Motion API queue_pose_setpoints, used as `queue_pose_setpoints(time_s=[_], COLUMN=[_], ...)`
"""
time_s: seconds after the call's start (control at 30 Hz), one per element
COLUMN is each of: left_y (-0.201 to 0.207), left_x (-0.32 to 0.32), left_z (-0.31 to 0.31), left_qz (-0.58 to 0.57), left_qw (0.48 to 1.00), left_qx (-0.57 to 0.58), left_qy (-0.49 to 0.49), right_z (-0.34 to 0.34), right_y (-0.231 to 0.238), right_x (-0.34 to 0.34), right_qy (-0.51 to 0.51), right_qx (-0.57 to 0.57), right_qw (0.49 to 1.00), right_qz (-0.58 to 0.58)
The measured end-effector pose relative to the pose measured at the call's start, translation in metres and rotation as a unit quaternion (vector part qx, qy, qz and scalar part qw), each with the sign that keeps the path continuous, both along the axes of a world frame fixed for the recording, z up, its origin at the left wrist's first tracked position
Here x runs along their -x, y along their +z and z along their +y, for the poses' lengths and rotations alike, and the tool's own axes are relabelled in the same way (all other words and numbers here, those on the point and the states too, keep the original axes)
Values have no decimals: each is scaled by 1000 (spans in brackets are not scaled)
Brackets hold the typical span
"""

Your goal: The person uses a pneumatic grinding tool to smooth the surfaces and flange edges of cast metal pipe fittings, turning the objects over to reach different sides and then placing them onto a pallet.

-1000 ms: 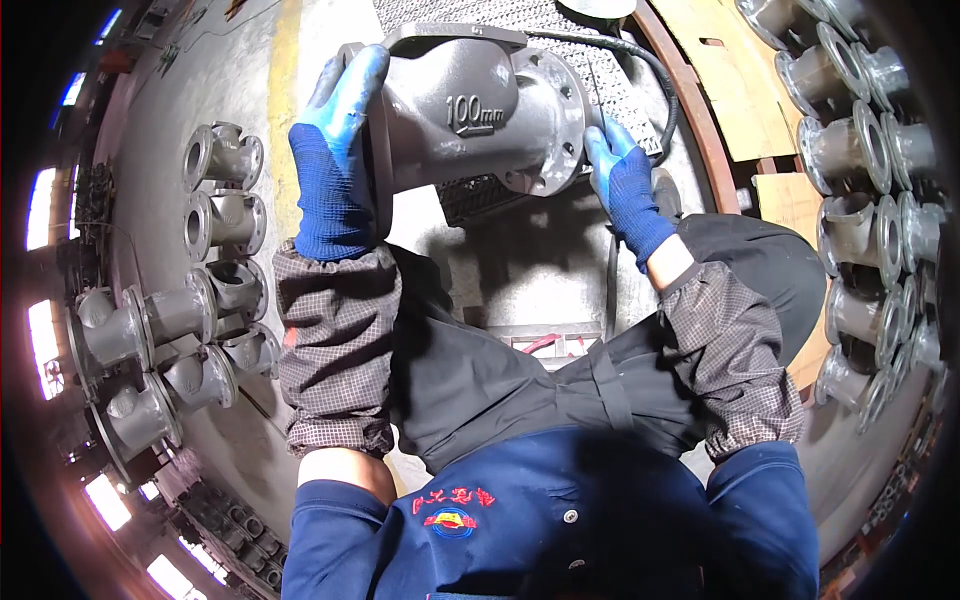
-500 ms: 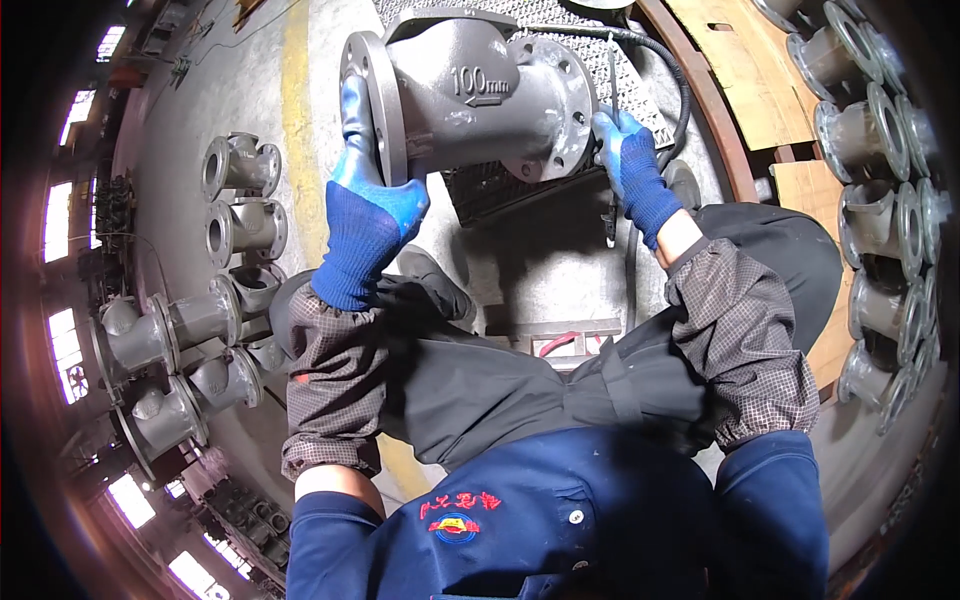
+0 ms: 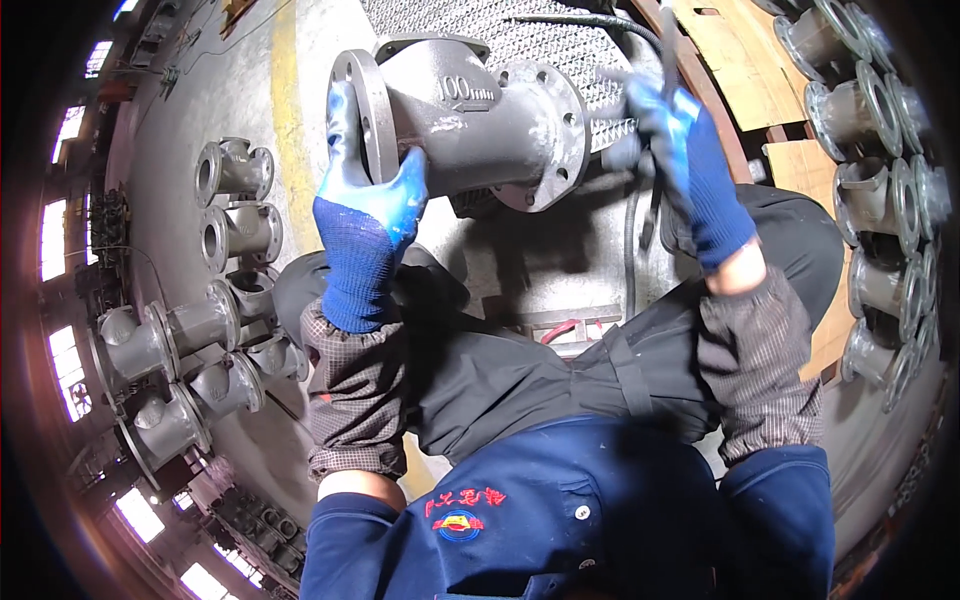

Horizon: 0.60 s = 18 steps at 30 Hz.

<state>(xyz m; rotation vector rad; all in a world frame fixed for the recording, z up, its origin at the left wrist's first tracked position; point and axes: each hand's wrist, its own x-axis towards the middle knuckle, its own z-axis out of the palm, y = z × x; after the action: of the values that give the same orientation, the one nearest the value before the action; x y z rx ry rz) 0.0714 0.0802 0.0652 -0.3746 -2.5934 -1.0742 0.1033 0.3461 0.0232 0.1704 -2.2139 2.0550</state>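
Note:
A grey cast valve body [image 3: 455,130] with round bolt-holed flanges at both ends lies in front of me, above a textured metal plate. Wrapped around its left flange is my blue-gloved left hand [image 3: 370,195], fingers on the outer side and thumb behind the rim. To the right, apart from the casting, my gloved right hand [image 3: 685,150] is closed on a long dark tool [image 3: 652,205]. Motion smears the fingertips and the tool, so its exact kind cannot be made out.
The textured plate [image 3: 590,50] sits beneath the work, with a black hose [image 3: 632,240] beside it. Similar castings stand at the left [image 3: 240,230] and in stacks at the right [image 3: 870,110] by wooden boards [image 3: 745,75]. A small tray with a red item [image 3: 562,330] lies between my legs.
My right hand has left the right flange and moved right, swinging the dark tool with it. The valve body has shifted slightly down and left, still in my left hand.

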Motion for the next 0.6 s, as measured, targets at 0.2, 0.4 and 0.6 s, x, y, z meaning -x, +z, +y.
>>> queue_pose_setpoints(time_s=[0.2,0.4,0.6], left_y=[6,-4,-7], left_x=[-7,-11,-9], left_z=[5,-2,-7], left_qz=[-9,-8,15], left_qw=[999,999,997], left_qx=[17,5,34], left_qy=[32,45,63], right_z=[-59,-62,-84], right_y=[12,1,-7], right_x=[-115,-99,-39], right_qy=[180,3,-33], right_qx=[310,226,303], right_qw=[833,939,924], right_qz=[-421,-259,-231])
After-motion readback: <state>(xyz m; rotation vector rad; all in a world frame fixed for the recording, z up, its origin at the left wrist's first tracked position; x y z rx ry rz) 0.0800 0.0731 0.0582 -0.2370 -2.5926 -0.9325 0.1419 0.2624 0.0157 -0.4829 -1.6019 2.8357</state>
